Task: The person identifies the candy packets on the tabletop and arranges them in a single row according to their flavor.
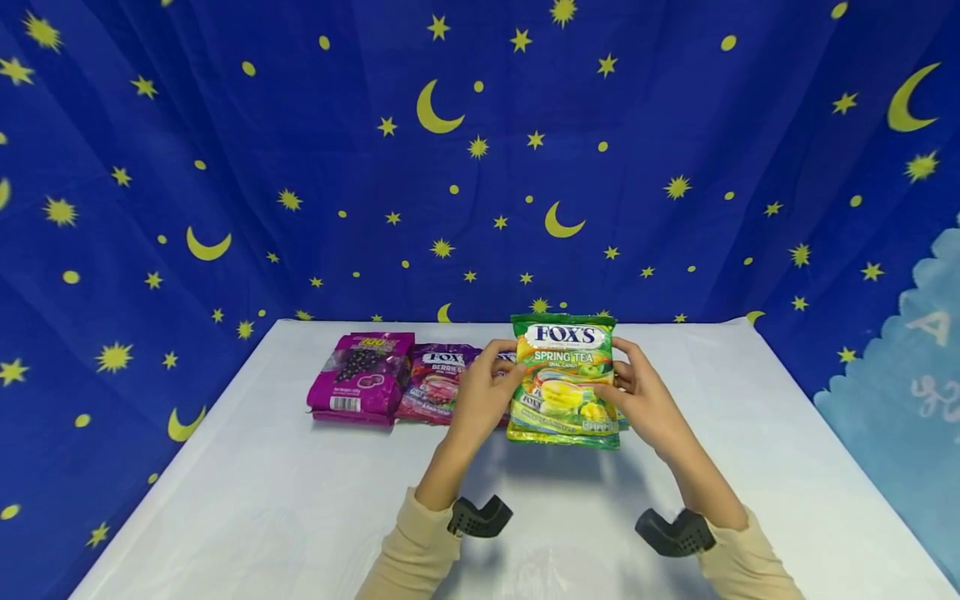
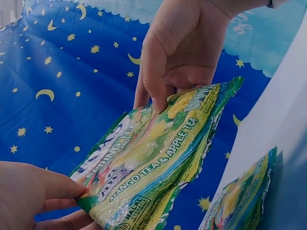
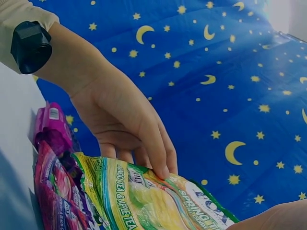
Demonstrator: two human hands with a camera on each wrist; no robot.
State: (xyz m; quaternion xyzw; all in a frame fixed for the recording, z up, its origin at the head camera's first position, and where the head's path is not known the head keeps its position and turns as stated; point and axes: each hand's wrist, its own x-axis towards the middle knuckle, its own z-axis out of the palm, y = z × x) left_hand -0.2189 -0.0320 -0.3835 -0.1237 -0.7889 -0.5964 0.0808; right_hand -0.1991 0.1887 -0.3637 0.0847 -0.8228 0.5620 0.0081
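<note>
A green and yellow bag of Fox's Spring Tea candy (image 1: 564, 387) is held up above the table, front facing me. My left hand (image 1: 482, 392) pinches its left edge, thumb on the front and fingers behind. On the opposite edge, my right hand (image 1: 643, 400) grips it likewise. Another green candy bag (image 2: 242, 196) shows below in the left wrist view, mostly hidden behind the held one in the head view. To the left lie a Fox's Berries candy bag (image 1: 438, 385), partly covered by my left hand, and a purple grape-picture candy bag (image 1: 363, 379).
All this is over a white-covered table (image 1: 225, 500). Behind it hangs a blue curtain (image 1: 510, 108) with yellow stars and moons. A light-blue scalloped panel (image 1: 900, 392) borders the right side. Each wrist carries a black camera mount (image 1: 480, 517).
</note>
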